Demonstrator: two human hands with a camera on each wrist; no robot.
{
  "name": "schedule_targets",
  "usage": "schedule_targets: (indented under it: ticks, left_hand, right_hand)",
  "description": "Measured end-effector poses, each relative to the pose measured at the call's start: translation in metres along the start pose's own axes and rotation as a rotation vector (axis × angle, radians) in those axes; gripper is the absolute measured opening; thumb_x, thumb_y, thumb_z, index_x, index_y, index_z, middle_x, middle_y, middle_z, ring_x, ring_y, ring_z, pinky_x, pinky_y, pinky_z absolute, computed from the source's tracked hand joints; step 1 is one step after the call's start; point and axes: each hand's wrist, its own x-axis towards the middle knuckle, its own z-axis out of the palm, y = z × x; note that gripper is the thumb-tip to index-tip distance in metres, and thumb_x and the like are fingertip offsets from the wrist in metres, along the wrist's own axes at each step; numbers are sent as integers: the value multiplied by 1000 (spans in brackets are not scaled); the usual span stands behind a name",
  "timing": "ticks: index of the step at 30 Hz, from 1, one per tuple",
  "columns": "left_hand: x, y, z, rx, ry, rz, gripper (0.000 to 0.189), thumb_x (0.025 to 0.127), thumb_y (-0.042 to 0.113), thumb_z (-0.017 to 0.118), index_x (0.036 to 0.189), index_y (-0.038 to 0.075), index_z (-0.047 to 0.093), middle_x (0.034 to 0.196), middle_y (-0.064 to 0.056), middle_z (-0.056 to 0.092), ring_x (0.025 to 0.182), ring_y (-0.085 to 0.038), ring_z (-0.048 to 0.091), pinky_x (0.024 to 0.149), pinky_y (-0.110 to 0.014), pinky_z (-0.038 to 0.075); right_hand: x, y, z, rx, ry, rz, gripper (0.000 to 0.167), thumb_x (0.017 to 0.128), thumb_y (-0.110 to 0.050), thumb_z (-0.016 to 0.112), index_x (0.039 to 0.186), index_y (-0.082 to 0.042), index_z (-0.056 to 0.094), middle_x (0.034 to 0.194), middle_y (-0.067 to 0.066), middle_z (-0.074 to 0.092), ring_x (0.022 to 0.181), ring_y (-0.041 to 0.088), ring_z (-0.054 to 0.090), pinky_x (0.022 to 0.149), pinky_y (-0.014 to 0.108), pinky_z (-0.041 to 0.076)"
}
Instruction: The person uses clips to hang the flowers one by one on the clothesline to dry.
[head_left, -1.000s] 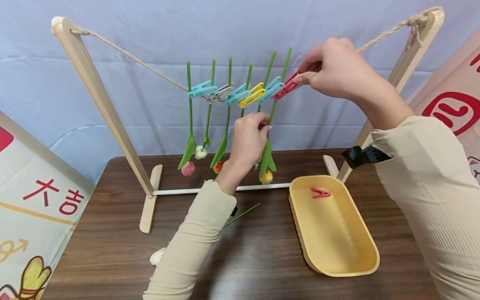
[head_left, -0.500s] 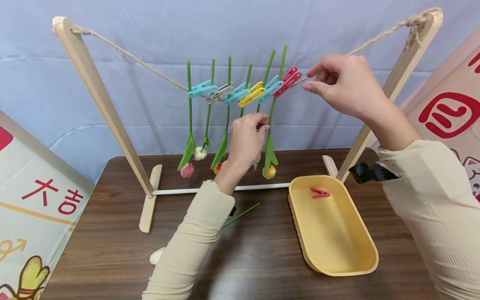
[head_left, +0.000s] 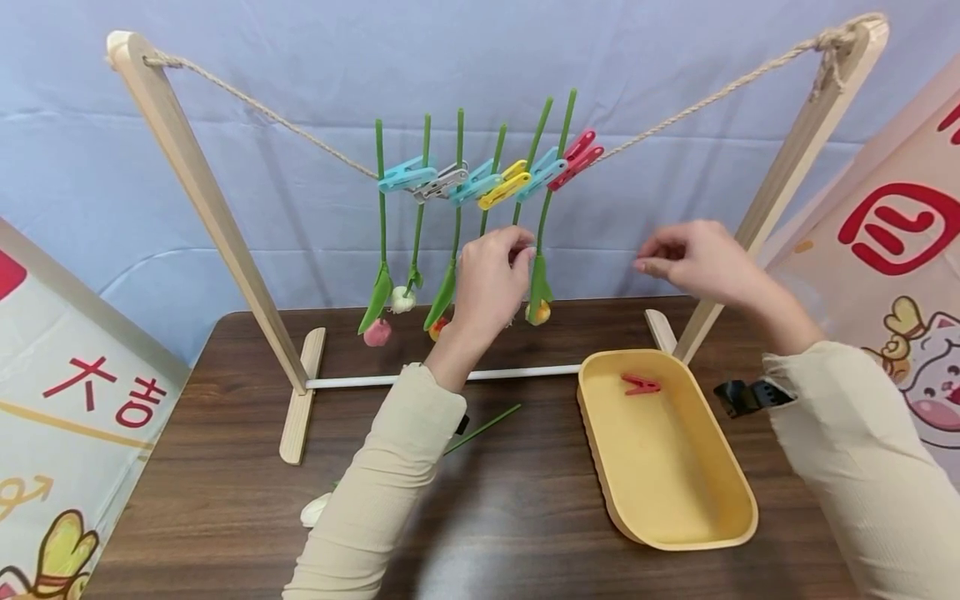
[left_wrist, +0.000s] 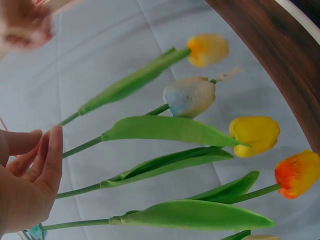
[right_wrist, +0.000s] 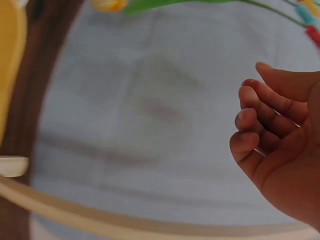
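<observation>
Several tulips hang heads down from a sagging rope (head_left: 292, 131), each stem at a clothespin. The rightmost, a yellow-orange tulip (left_wrist: 207, 50), hangs at a red clothespin (head_left: 576, 162). My left hand (head_left: 491, 271) is beside that tulip's stem, fingertips right at it in the left wrist view, fingers loosely bent with a gap to the thumb. My right hand (head_left: 697, 258) is in the air right of the row, fingers loosely curled, nothing in it. Further left along the rope are a yellow clothespin (head_left: 505, 185), a grey clothespin (head_left: 441, 182) and several light blue ones.
A wooden frame (head_left: 210, 208) with a white crossbar (head_left: 352, 383) carries the rope. On the table (head_left: 225, 517), a yellow basin (head_left: 588, 433) holds one red clothespin (head_left: 641, 384). A white tulip (head_left: 315, 510) and a green stem (head_left: 483, 428) lie partly under my left forearm.
My right hand has let go of the red clothespin on the rope and moved down and right. The rightmost tulip has swung back, while my left hand has stayed nearly still.
</observation>
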Motion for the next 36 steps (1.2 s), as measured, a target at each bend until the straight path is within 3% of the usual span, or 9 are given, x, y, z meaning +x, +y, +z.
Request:
schedule_targets:
  ticks: [5,11,19,22,27,32,36]
  left_hand:
    - [-1,-2,-1,-1,3,2,15,90,10,58,96,3,69,86,-6,67,77,-15,61,70,-26,47]
    - [-3,-3,-2,14,4,-1,14,90,10,57,94,3,69,83,-5,67,73,-15,60,68,-26,46]
    - [-6,-7,-2,4,3,-7,14,89,9,57,93,2,69,81,-6,67,71,-15,60,67,-27,45]
    - [-7,-8,-2,-3,0,-12,14,90,9,57,93,3,68,81,-6,66,69,-15,59,65,-27,45]
    - [-9,-10,-2,2,-4,-10,14,90,10,56,92,3,68,81,-6,66,69,-15,59,65,-28,45]
    - [-11,-11,-3,10,-7,-17,14,90,10,57,93,3,68,83,-6,67,72,-17,60,70,-30,46]
    - [-12,-12,-3,17,-12,-20,14,90,10,57,93,3,68,83,-6,67,72,-17,60,71,-30,46]
  right_hand:
    - [-16,33,36,28,-131,35,9,86,-9,62,83,-3,67,64,-1,59,56,12,49,52,26,39]
    - [-38,73,86,65,-224,112,8,83,1,59,80,-1,65,64,0,60,55,12,49,51,28,39]
    - [-62,98,134,202,-337,143,15,85,6,55,96,13,61,72,14,62,56,20,55,48,27,42]
    - [-66,103,148,197,-335,98,16,83,6,57,96,15,60,75,16,64,57,20,56,47,27,43]
    - [-70,112,163,121,-279,-9,12,76,9,62,88,12,63,81,18,64,71,25,60,60,32,47]
    - [-72,113,168,71,-260,1,5,75,9,62,75,5,63,77,13,64,69,23,58,59,32,44]
    - [-72,111,168,82,-244,20,13,74,9,62,67,-1,58,71,8,61,64,14,51,56,26,38]
